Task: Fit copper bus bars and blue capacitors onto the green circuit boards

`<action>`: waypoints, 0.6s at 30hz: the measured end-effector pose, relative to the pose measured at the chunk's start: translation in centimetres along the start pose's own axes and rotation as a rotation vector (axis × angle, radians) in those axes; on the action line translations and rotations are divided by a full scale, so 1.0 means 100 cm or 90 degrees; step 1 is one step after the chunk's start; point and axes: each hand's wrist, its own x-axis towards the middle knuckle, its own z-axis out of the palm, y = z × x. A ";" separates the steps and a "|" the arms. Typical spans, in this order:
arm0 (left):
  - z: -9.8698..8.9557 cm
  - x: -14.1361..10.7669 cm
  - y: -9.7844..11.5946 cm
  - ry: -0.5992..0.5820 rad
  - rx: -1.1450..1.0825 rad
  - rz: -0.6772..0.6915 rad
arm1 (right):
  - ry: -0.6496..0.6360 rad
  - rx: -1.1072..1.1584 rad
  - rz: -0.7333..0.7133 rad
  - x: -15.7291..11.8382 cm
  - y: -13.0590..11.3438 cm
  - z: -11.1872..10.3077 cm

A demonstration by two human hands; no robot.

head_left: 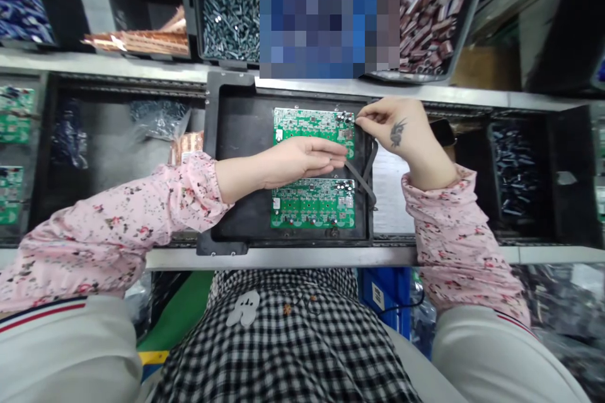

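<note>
My left hand reaches over the lower part of the upper green circuit board, its fingers stretched out flat and nearly together. A grey strap begins by its fingertips and crosses a darker strap at the tray's right side; I cannot tell whether the hand touches it. At the upper board's right edge my right hand is closed in a pinch, and whatever lies between its fingertips is too small or hidden. Below sits a second circuit board. Both boards rest in a black tray.
Behind the line stand bins of blue-green parts, copper-coloured strips and reddish parts. Metal rails run along both sides of the tray. Bagged parts lie left; a bin of dark parts stands right.
</note>
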 end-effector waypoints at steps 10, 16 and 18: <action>0.001 0.001 0.002 0.028 0.174 0.034 | -0.023 0.014 -0.016 0.003 0.002 0.000; 0.000 0.003 0.002 0.033 0.119 0.014 | -0.032 0.002 -0.023 0.003 -0.002 -0.003; 0.000 0.002 0.002 0.034 0.115 0.011 | -0.028 -0.007 -0.017 0.003 -0.004 -0.003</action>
